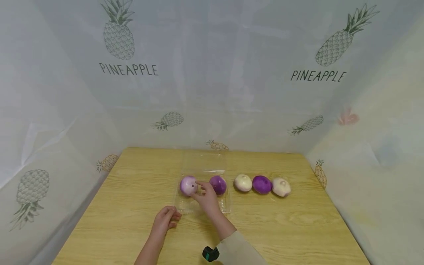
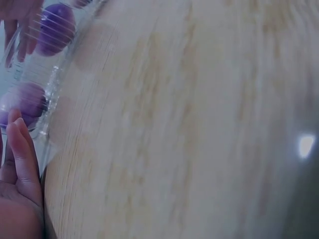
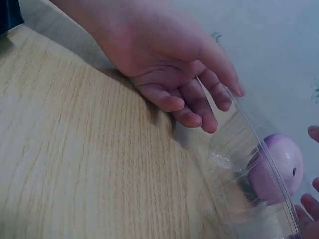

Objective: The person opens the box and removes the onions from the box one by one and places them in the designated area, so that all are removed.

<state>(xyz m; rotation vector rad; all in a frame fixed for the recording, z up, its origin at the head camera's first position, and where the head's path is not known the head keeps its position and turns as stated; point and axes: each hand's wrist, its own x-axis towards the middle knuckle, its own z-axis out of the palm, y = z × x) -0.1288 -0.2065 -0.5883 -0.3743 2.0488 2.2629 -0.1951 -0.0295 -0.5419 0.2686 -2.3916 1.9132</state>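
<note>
A clear plastic clamshell box point(image 1: 185, 208) lies open at the table's middle. Inside it sit a pale purple-and-white onion point(image 1: 187, 185) on the left and a dark purple onion point(image 1: 218, 184) on the right. My right hand point(image 1: 203, 191) reaches into the box between them, its straight fingers spread beside the pale onion point(image 3: 279, 167), not clasping it. My left hand point(image 1: 168, 216) rests on the table at the box's front left corner. Its relaxed fingers point(image 3: 192, 107) touch the clear rim point(image 3: 259, 149) and hold nothing. The left wrist view shows both onions point(image 2: 56, 27) behind the ribbed wall.
Three more onions stand in a row right of the box: white point(image 1: 243, 183), purple point(image 1: 262, 184), white point(image 1: 281, 187). The wooden table point(image 1: 298, 228) is walled on three sides by a pineapple-print sheet point(image 1: 212, 92). A small dark camera point(image 1: 210, 254) sits on my right wrist.
</note>
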